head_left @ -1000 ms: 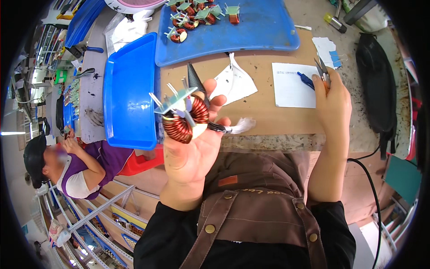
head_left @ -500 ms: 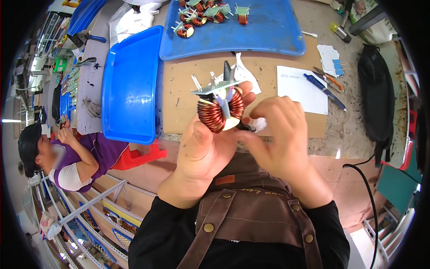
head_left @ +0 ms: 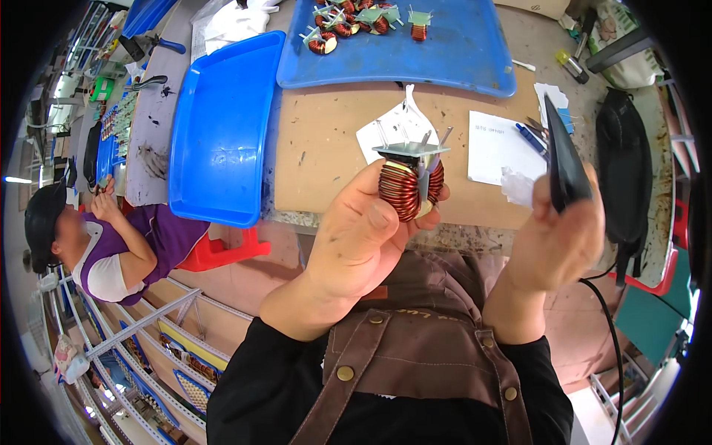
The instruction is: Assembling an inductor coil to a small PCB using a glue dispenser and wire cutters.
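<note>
My left hand (head_left: 352, 241) is closed round a copper-wound toroidal coil (head_left: 400, 191), holding it up above the near edge of the table. On top of the coil sits a small green circuit board (head_left: 409, 150) with metal pins standing up from it. Out to the right, my right hand (head_left: 556, 241) is closed on a long, dark, tapered tool (head_left: 565, 159) whose point is up. Motion blurs it, so its exact kind cannot be made out. Beside that hand is a crumpled whitish scrap (head_left: 518, 185); whether the hand holds it, I cannot tell.
A blue tray (head_left: 400, 70) at the back holds several similar coils. Another blue tray (head_left: 222, 133) stands left. On the cardboard (head_left: 315, 163) lie a white cloth (head_left: 397, 122) and a paper sheet (head_left: 493, 148) with a pen (head_left: 530, 139). A seated co-worker (head_left: 126, 245) is at left.
My right hand has moved away from the coil to the right, with the dark tool now raised in it. The left hand and coil have shifted slightly right.
</note>
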`<state>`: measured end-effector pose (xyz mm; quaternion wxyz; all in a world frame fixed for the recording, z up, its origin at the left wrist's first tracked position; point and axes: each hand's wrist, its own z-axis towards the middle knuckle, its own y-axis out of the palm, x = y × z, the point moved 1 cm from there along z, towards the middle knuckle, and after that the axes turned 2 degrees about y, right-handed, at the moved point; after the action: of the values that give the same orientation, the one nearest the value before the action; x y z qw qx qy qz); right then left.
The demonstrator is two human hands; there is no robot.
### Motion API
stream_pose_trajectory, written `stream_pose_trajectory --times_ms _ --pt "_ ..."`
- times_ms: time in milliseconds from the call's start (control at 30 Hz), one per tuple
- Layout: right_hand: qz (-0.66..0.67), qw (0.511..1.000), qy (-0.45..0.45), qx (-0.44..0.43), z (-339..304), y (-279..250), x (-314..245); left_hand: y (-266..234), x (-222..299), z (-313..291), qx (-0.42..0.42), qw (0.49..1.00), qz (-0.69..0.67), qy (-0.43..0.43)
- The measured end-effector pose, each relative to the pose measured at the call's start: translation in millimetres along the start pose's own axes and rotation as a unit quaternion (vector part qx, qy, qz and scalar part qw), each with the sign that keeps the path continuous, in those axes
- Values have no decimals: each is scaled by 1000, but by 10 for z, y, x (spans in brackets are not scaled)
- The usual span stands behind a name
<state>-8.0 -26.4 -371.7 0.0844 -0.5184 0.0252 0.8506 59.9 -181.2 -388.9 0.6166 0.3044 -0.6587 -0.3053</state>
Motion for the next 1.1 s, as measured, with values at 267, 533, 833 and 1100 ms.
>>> stream_pose_trajectory --times_ms 267,533,833,1100 --pt "86 982 -111 -124 -170 -16 -287 47 -46 0 4 999 16 34" --pt "83 969 -125 -197 -92 -25 -292 91 -40 -35 12 1000 16 9" --pt "84 976 -144 -140 -131 111 -321 113 -28 -61 27 999 22 1" --pt "86 973 -156 -146 -140 114 -313 113 -25 -46 21 1000 12 -2"
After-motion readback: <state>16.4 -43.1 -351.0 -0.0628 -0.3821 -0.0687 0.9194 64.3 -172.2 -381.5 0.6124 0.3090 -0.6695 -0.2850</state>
